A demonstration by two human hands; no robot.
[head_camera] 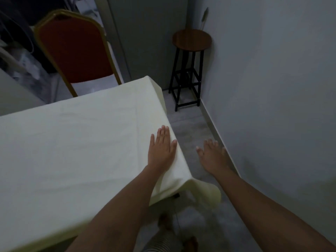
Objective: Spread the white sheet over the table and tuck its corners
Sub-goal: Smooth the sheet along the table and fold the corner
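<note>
white sheet covers the counter; left hand flat on it, fingers together; right hand spread over grey floor.

Head-worn view, angled down, close overhead.

Two bare forearms, no sleeves, watch or rings in sight, end in a left hand and a right hand with short, unpainted nails. At 6 o'clock, a leg in striped fabric, light with thin dark lines, and bare feet, blurred in dim light.
</note>
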